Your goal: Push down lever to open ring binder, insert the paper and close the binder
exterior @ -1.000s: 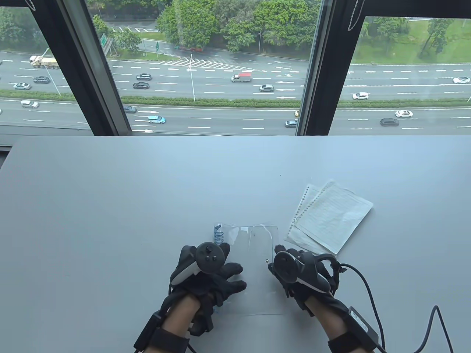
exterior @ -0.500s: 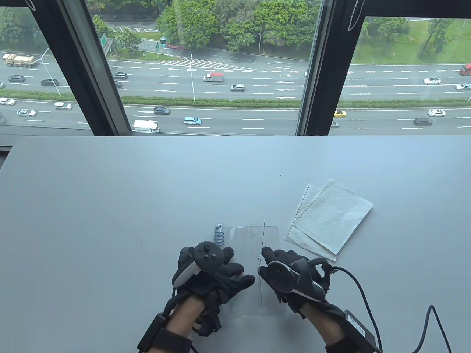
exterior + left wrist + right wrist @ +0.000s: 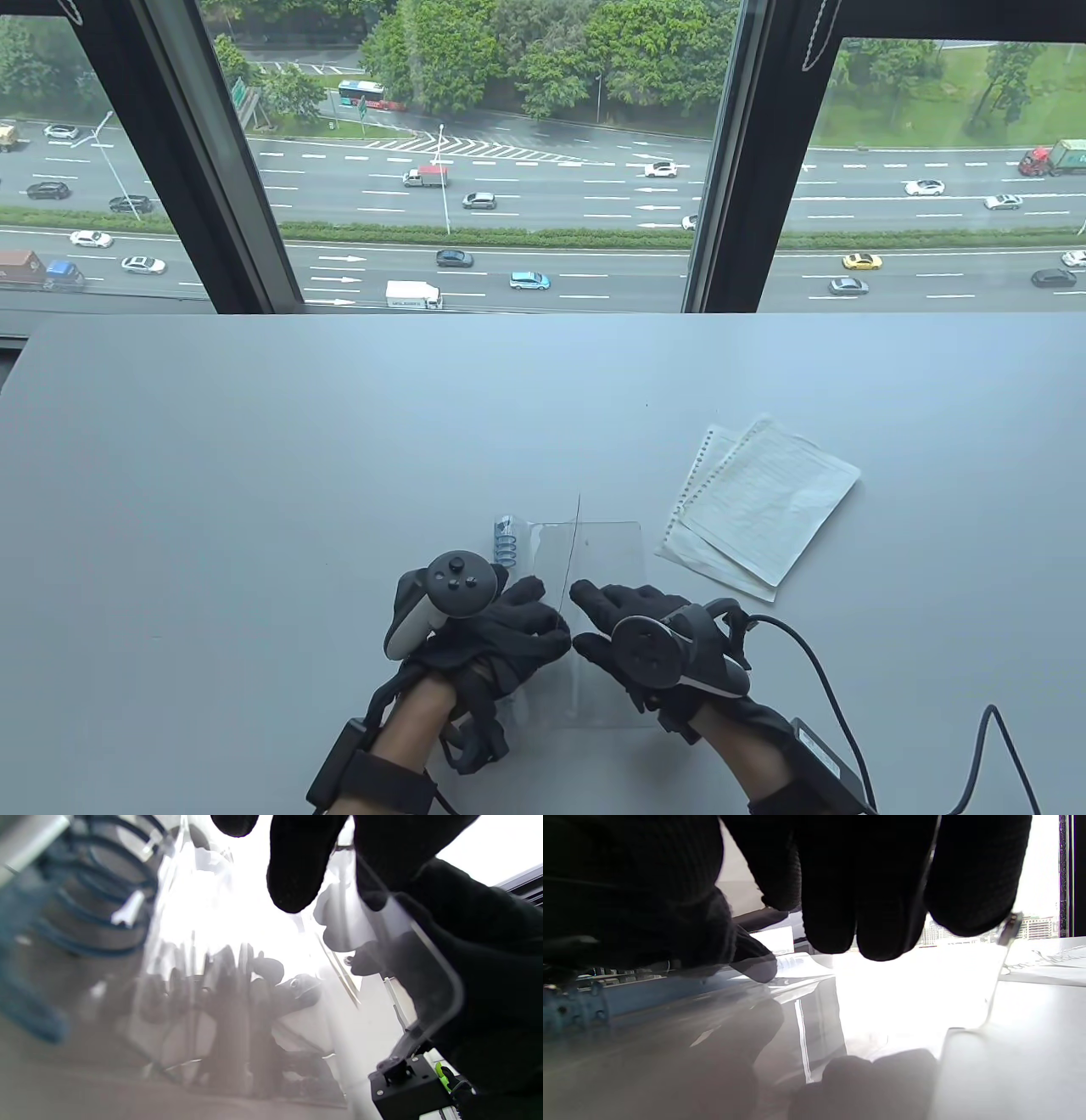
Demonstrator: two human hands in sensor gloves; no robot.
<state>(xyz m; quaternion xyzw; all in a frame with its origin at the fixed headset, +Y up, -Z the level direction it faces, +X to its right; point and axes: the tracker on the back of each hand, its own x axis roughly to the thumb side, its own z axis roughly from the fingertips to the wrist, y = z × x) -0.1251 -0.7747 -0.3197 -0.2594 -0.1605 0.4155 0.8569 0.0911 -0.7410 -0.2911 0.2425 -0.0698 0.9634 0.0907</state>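
Inspector: Left hand (image 3: 496,632)?
Clerk: Fingers spread flat on the binder (image 3: 594,628), beside its blue rings (image 3: 506,543).
Inspector: Right hand (image 3: 632,632)?
Clerk: Pinching the clear cover (image 3: 570,552), standing upright. Paper (image 3: 764,501) lies just right, untouched.
Inspector: Step?
Clerk: Opening the cover; the lever must be pressed next, I judge.

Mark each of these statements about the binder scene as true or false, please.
1. The right hand lifts the clear plastic binder cover, which stands nearly on edge. True.
2. The loose punched white paper sheets are already on the blue binder rings. False: they lie on the grey table, right of the binder.
3. The left hand rests by the rings. True.
4. The left hand holds the sheets. False: neither hand touches them.
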